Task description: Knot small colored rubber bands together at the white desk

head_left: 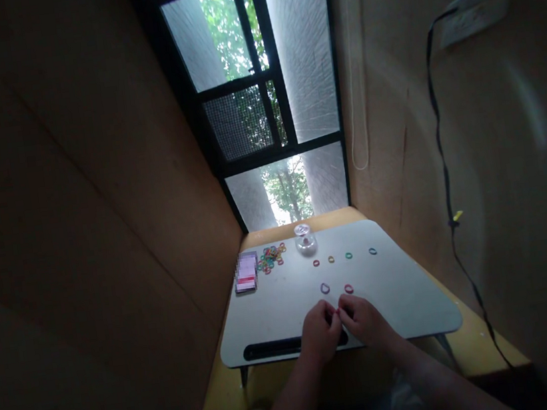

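The left hand [319,333] and the right hand [364,319] met over the near edge of the white tabletop [277,312]. Their fingertips pinched a tiny red thing [338,311] from both sides, maybe because it was too small for one hand to hold well. It was too hidden to tell its shape. Just past the fingers lay a purple ring [325,288] and a pink ring [348,288], close enough to reach easily. Four rings, red [316,263], yellow [331,259], green [349,255] and blue [373,251], sat apart toward the far edge, perhaps to show each color. A messy heap of rings [271,258] lay near the far left corner, between the phone [246,272] and the clear jar [305,242].
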Action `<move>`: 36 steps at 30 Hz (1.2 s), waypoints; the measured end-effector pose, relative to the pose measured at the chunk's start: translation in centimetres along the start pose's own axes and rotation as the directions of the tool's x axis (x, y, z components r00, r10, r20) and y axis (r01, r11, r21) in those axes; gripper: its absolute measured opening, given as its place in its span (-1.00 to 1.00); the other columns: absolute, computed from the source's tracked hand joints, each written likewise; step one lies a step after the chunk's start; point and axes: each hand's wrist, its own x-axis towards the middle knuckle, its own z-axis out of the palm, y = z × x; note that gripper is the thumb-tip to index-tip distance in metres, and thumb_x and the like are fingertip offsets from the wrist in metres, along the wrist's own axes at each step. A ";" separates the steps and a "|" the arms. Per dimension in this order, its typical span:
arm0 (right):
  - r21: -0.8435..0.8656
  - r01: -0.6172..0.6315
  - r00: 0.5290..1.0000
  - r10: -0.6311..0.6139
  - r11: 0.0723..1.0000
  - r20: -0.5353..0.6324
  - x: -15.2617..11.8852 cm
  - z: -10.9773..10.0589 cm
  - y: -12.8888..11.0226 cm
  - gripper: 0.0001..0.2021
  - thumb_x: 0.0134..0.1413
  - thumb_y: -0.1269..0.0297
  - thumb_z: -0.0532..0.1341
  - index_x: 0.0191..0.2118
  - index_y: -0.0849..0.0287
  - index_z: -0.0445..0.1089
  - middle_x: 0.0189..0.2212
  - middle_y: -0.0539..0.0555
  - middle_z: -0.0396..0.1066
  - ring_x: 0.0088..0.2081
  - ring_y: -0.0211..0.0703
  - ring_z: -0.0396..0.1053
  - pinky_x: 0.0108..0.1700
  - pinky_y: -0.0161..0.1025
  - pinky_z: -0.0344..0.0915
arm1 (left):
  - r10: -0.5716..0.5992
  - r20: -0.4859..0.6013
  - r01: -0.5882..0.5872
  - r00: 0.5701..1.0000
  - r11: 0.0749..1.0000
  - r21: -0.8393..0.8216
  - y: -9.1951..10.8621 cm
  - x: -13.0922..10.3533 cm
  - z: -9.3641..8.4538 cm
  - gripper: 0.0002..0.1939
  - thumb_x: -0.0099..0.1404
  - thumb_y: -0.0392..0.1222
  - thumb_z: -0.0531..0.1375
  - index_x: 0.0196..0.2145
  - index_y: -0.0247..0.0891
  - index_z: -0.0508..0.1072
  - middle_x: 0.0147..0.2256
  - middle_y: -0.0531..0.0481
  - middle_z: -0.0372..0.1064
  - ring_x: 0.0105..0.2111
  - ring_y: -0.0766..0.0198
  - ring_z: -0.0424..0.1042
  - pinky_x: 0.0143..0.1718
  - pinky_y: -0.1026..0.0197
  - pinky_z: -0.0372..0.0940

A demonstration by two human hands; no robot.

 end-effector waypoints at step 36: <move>-0.020 0.007 1.000 -0.008 1.000 -0.023 -0.3 0.0 -0.2 -0.84 0.07 0.35 0.08 -0.52 0.14 0.19 -0.58 -0.05 0.26 -0.50 -0.25 0.20 -0.44 -0.31 0.03 | 0.019 -0.011 -0.019 1.000 1.000 0.022 0.3 -0.4 -0.1 -0.87 0.27 -0.21 0.08 -0.44 -0.24 0.28 -0.50 0.09 0.27 -0.47 0.32 0.23 -0.42 0.26 0.03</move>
